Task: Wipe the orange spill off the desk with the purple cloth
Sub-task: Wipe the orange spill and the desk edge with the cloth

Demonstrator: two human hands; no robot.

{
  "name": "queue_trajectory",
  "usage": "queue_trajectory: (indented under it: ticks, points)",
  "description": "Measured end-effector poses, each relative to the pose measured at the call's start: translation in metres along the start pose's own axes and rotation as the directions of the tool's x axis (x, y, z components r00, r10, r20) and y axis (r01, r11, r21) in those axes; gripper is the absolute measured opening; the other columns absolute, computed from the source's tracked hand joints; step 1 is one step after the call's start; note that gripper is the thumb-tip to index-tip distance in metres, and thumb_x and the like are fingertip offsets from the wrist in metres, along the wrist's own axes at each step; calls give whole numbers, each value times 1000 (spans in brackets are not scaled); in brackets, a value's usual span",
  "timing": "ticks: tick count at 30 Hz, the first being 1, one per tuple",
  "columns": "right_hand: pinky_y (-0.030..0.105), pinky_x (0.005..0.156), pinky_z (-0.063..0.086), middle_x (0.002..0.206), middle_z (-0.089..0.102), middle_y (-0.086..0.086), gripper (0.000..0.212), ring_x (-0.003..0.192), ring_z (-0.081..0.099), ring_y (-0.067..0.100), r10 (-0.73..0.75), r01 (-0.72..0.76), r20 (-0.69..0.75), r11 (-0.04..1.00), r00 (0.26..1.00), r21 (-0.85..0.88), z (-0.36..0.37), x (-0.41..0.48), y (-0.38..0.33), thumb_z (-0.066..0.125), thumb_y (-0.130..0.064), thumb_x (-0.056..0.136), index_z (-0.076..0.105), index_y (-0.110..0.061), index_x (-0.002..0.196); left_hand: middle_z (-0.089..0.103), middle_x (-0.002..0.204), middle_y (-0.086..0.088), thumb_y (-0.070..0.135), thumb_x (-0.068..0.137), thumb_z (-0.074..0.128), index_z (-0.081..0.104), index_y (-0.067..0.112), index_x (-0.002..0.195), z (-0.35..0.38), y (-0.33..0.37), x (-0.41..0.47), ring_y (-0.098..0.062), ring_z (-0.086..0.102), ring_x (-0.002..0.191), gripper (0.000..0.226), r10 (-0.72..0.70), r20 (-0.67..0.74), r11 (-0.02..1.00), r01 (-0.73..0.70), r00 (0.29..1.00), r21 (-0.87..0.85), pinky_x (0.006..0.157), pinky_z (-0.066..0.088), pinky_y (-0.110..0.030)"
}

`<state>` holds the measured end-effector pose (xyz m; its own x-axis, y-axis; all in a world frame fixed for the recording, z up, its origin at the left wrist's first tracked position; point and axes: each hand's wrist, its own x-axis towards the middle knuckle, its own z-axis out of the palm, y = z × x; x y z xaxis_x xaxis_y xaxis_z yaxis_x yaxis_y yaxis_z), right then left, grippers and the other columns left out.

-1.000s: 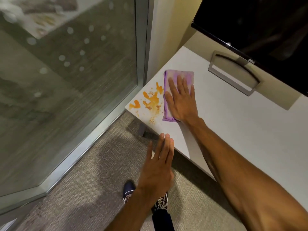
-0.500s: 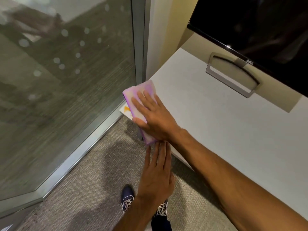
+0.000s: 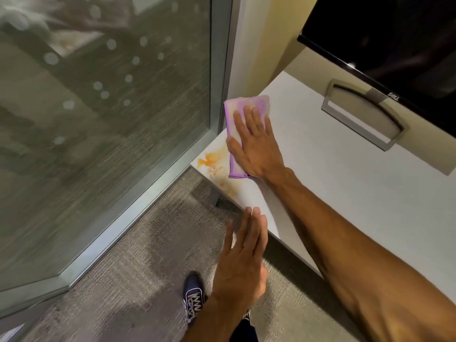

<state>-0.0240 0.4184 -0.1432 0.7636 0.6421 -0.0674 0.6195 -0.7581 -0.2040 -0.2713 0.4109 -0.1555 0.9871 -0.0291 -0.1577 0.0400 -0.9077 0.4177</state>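
A folded purple cloth (image 3: 243, 107) lies flat on the white desk (image 3: 345, 183), near its left corner. My right hand (image 3: 254, 146) presses palm-down on the cloth with fingers spread. Just left of the cloth, at the desk corner, an orange spill (image 3: 212, 159) shows as a smeared patch, with a fainter orange smear (image 3: 228, 187) trailing toward the front edge. My left hand (image 3: 243, 257) hovers flat and empty over the carpet, fingertips at the desk's front edge.
A glass wall with a metal frame (image 3: 219, 70) stands right beside the desk's left edge. A black monitor (image 3: 394, 38) on a silver stand (image 3: 362, 114) occupies the back right. My dark shoe (image 3: 193, 297) rests on the grey carpet below.
My right hand slid the cloth left over the spill to the desk corner, then back away from the edge. The spill is now smeared and thinner. My left hand stayed near the front edge.
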Motion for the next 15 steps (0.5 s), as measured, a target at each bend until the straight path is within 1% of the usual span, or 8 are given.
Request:
queue_trajectory:
  ticks: [2, 4, 7, 9, 11, 12, 13, 15]
  points:
    - [47, 129, -3, 171, 3, 10, 69, 159, -3, 29, -44, 44, 11, 999, 999, 1, 2, -6, -19, 19, -54, 104, 12, -18, 163, -1, 167, -16, 24, 70, 78, 5, 0, 157, 0, 2, 1, -33, -4, 154, 116, -27, 4, 1000, 27, 1000, -15, 121, 22, -53]
    - [50, 129, 0, 171, 4, 12, 69, 159, -2, 29, -95, 95, 49, 995, 994, 10, 4, -13, -38, 26, -53, 105, 13, -18, 163, 13, 164, -20, 24, 65, 80, 16, -3, 154, 1, 6, 2, -36, 4, 154, 113, -41, 7, 999, 41, 999, -7, 120, 25, -53]
    - [53, 127, 8, 169, 16, 18, 77, 158, 10, 35, -199, 198, 48, 980, 979, 20, 10, -32, -57, 40, -57, 99, 26, -11, 160, 40, 152, -22, 26, 61, 77, 44, 0, 142, 7, 6, 2, -40, 27, 148, 92, -20, 6, 1000, 20, 1000, 9, 113, 35, -58]
    - [53, 126, 14, 167, 23, 20, 76, 156, 16, 36, -248, 248, 42, 969, 968, 8, 11, -43, -58, 43, -55, 98, 31, -9, 157, 48, 147, -22, 27, 61, 76, 51, 3, 138, 12, 4, 1, -41, 34, 145, 84, -13, -12, 1000, 13, 1000, 11, 112, 37, -59]
    - [52, 127, 16, 167, 23, 18, 68, 157, 16, 34, -263, 263, 26, 965, 964, 3, 9, -48, -51, 40, -48, 101, 31, -10, 157, 47, 148, -23, 29, 61, 79, 47, 2, 140, 15, 4, 0, -40, 35, 144, 90, -14, -36, 1000, 15, 999, 22, 112, 37, -58]
    - [51, 128, 14, 168, 21, 17, 66, 157, 14, 33, -259, 259, 17, 966, 966, 8, 7, -50, -47, 39, -45, 103, 29, -11, 158, 43, 151, -23, 29, 61, 80, 41, 1, 143, 14, 4, 1, -40, 33, 145, 95, -22, -42, 1000, 23, 999, 21, 114, 35, -57]
    - [51, 128, 12, 169, 18, 16, 65, 158, 11, 32, -245, 245, 14, 969, 969, 14, 5, -50, -41, 38, -43, 105, 25, -11, 159, 36, 155, -22, 28, 63, 78, 34, 0, 147, 13, 5, 1, -39, 27, 148, 99, -32, -48, 999, 32, 998, 14, 116, 31, -56]
    - [52, 128, 10, 170, 9, 16, 66, 158, 4, 32, -190, 190, 12, 982, 982, 14, 5, -47, -25, 39, -41, 106, 16, -12, 162, 20, 163, -20, 24, 71, 66, 19, -2, 154, 9, 6, 3, -36, 12, 153, 99, -44, -72, 999, 44, 996, 0, 119, 27, -54]
